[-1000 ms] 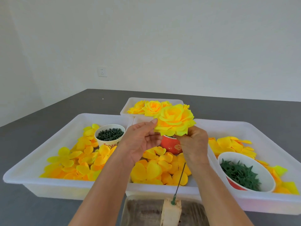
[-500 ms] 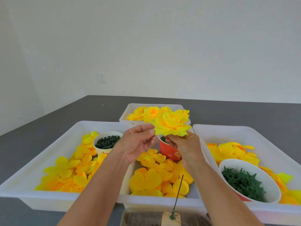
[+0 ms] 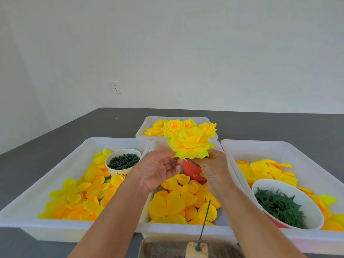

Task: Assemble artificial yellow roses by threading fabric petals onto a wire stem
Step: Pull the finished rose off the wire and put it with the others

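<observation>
while the right hand (image 3: 214,165) grips the rose (image 3: 189,146) from beneath, the left hand (image 3: 158,170) pinches its underside. they should seat petals snugly, above the red cup (image 3: 193,173).

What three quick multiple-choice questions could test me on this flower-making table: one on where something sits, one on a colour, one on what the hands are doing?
1. Where is the cup of small dark green pegs?
A. In the left tray
B. In the far tray
C. On the bare table

2. What colour are the spiky pieces in the bowl at right?
A. Yellow
B. Dark green
C. White

3. What is the state of the assembled rose?
A. Lying in the far tray
B. Standing on the wire in the block
C. Held up between both hands

Answers:
1 A: the cup stands among loose petals in the left tray.
2 B: the bowl's pieces are dark green.
3 C: the left hand and right hand hold it from beneath, while the wire stem stands bare in its block.
</observation>
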Available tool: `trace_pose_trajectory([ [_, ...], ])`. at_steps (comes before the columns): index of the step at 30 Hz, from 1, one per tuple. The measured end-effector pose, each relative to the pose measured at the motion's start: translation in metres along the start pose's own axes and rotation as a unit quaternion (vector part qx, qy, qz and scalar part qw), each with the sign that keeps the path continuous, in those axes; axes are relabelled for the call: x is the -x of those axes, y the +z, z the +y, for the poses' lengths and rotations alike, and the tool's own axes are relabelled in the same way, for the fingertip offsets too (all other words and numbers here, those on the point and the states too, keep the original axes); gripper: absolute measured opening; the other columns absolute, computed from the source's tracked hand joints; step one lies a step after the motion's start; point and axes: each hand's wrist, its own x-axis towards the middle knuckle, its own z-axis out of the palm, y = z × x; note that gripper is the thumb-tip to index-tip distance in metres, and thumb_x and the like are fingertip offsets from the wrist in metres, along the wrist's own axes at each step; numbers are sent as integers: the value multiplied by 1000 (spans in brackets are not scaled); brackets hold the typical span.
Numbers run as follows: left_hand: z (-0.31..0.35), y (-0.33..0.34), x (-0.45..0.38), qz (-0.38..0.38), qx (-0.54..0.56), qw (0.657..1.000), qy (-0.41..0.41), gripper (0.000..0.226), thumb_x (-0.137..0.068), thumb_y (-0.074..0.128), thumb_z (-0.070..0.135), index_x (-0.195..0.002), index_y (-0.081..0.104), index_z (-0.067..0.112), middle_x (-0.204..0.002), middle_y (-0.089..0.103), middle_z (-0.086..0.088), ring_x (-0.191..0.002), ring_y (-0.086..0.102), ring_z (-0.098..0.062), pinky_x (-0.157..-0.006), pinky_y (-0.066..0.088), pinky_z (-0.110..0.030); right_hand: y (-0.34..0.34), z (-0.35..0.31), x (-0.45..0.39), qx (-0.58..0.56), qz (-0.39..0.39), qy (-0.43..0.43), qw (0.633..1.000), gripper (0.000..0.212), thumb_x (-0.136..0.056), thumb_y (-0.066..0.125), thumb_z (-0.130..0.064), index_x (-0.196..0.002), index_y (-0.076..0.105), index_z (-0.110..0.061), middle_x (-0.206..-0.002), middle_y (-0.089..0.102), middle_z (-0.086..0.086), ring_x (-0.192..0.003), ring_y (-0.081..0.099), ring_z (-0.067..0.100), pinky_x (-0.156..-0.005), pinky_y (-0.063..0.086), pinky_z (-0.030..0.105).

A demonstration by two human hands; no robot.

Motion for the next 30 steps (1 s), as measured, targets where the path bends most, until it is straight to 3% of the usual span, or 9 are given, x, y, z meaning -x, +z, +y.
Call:
trace_pose_trajectory([
  [2,0,-2,-1,12,-6,1000,21,21,-84,55,1,-67,64,7,-63,65,-10,-52,62,-15,-47,52,-22,-1,-1,1,10,-12,-17,1000,35,-73,76,-8,-57,73,-39,-62,69,-16,-59,60,-5,-53,46,8],
  [10,2,-2,1,32,-8,994,101,21,-91,48,0,-71,52,8,-47,51,-1,-40,51,-10,-40,45,-17,-4,-5,1,-28,-77,10,997,31,-75,70,1,-62,75,-26,-68,72,-6,-67,65,1,-62,52,15],
  [17,3,0,3,61,16,991,119,9,-90,52,1,-86,58,6,-51,52,-3,-40,50,-10,-40,45,-18,-3,-8,4,6,-88,-31,996,29,-78,69,1,-70,70,-27,-62,69,-18,-62,62,-8,-53,44,5],
  [23,2,0,5,45,-23,989,139,8,-91,51,6,-85,55,10,-56,57,-4,-46,54,-13,-43,46,-20,-4,-5,1,3,-69,-18,997,39,-78,69,-1,-57,73,-34,-62,70,-13,-60,62,-5,-53,45,7],
  [25,2,1,5,51,-50,989,133,10,-91,53,17,-85,56,9,-61,59,-3,-49,56,-13,-45,46,-20,-4,-4,0,11,-59,-26,998,40,-77,70,-2,-57,73,-36,-61,69,-15,-59,61,-6,-52,44,7],
  [28,1,0,4,56,-87,986,130,31,-73,67,36,-88,62,10,-72,57,-5,-56,56,-14,-48,47,-22,-3,-3,0,34,-40,-36,998,39,-77,72,-7,-56,71,-39,-57,67,-17,-56,58,-7,-50,44,7],
  [30,0,0,6,54,-93,984,144,23,-59,73,32,-71,65,13,-70,56,-5,-58,55,-14,-48,47,-21,-3,-2,-1,41,-29,-38,998,36,-77,73,-6,-54,71,-34,-56,66,-16,-53,56,-6,-49,44,8],
])
